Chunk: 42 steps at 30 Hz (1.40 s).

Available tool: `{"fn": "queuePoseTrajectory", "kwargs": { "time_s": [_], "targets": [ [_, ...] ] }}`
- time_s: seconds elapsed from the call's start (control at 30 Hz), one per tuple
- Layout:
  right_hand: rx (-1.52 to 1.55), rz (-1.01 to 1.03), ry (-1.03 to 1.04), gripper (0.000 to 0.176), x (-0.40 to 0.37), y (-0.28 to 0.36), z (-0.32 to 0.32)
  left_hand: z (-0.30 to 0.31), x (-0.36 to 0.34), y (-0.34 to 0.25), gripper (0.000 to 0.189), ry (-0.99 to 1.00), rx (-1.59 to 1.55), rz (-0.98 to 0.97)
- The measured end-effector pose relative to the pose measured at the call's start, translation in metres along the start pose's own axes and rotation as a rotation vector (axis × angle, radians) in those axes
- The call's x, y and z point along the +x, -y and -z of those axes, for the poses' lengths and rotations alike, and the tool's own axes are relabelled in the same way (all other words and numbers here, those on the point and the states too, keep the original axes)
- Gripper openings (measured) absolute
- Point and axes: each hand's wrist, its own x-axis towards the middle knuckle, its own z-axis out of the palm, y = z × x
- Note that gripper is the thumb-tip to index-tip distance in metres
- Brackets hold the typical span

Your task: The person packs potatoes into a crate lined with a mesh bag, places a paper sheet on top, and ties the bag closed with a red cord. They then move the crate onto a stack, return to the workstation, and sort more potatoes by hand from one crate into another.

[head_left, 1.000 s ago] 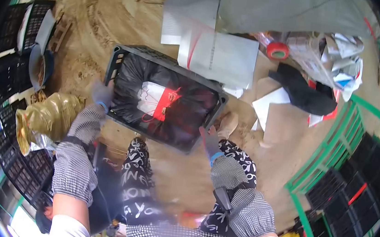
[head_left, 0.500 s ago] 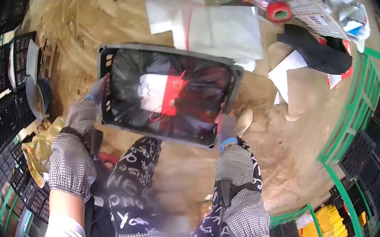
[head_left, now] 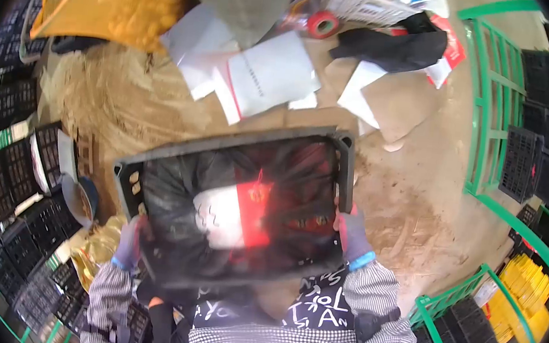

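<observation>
A black plastic crate point(head_left: 237, 144) is held up in front of my body, over my lap, its right side higher in view. Inside it a gathered black plastic bag point(head_left: 177, 171) fills the space, and a red and white packet point(head_left: 233, 214) lies on top with a thin red string. My left hand point(head_left: 131, 243), gloved with a blue cuff, grips the crate's left end. At the right end my right hand point(head_left: 351, 236), gloved the same way, has its fingers hooked into the crate's side. Several fingertips are hidden by the crate walls.
Upper left hangs a yellow sack point(head_left: 111, 4). White printed sheets point(head_left: 274, 74), a red tape roll point(head_left: 322, 24) and black cloth point(head_left: 394, 47) lie ahead on brown ground. Green railing point(head_left: 481, 113) stands right; stacked black crates point(head_left: 6, 110) line the left.
Both hands have brought the crate closer to my body, and it looks larger and more tilted. My view has turned, bringing the yellow sack further into sight.
</observation>
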Motion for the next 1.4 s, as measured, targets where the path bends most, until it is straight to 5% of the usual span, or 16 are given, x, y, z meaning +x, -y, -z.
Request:
{"fn": "queuePoseTrajectory", "kwargs": {
  "time_s": [0.07,0.23,0.27,0.3,0.33,0.37,0.43,0.57,0.63,0.67,0.77,0.9,0.93,0.97,1.1,1.4],
  "targets": [
    [0.025,0.005,0.066,0.027,-0.037,0.036,0.032,-0.047,-0.066,-0.051,0.024,-0.102,-0.094,0.079],
    [-0.128,0.148,-0.043,0.022,-0.171,0.087,0.149,-0.091,-0.163,-0.104,0.040,0.365,0.206,-0.435],
    [0.080,0.047,-0.089,0.024,-0.209,0.104,0.168,-0.109,-0.185,-0.126,0.033,0.334,0.233,-0.381],
    [-0.034,0.180,-0.190,0.025,-0.243,0.108,0.192,-0.151,-0.222,-0.155,0.039,0.398,0.338,-0.437],
    [0.011,0.159,-0.218,0.025,-0.284,0.113,0.217,-0.172,-0.254,-0.187,0.023,0.369,0.580,-0.341],
    [0.119,0.087,-0.284,0.023,-0.319,0.118,0.237,-0.200,-0.277,-0.198,0.029,0.295,0.928,-0.692],
    [0.222,-0.013,-0.428,0.022,-0.386,0.130,0.279,-0.321,-0.381,-0.278,0.022,0.262,0.523,-0.051],
    [0.432,0.068,-0.670,0.027,-0.452,0.126,0.362,-0.460,-0.429,-0.314,0.018,0.424,0.667,-0.117],
    [0.491,0.100,-0.785,0.031,-0.461,0.115,0.396,-0.512,-0.414,-0.309,0.029,0.432,0.786,-0.231],
    [0.520,0.099,-0.836,0.033,-0.463,0.114,0.409,-0.549,-0.435,-0.319,0.020,0.573,0.918,-0.348],
    [0.630,0.075,-0.938,0.038,-0.476,0.143,0.442,-0.630,-0.425,-0.334,0.026,0.806,1.002,-0.378],
    [0.840,0.086,-1.023,0.040,-0.466,0.163,0.480,-0.763,-0.465,-0.364,0.018,0.818,1.021,-0.289],
    [0.859,0.020,-1.031,0.042,-0.457,0.177,0.494,-0.792,-0.458,-0.369,0.014,0.944,1.040,-0.452],
    [0.872,0.058,-1.062,0.042,-0.447,0.187,0.504,-0.829,-0.476,-0.377,0.015,0.824,1.094,-0.435],
    [0.917,0.197,-1.175,0.043,-0.408,0.260,0.552,-0.959,-0.469,-0.418,0.015,0.948,1.054,-0.466],
    [0.981,0.223,-1.149,0.036,-0.368,0.389,0.697,-1.143,-0.524,-0.472,0.014,0.928,0.984,-0.404]
  ]
}}
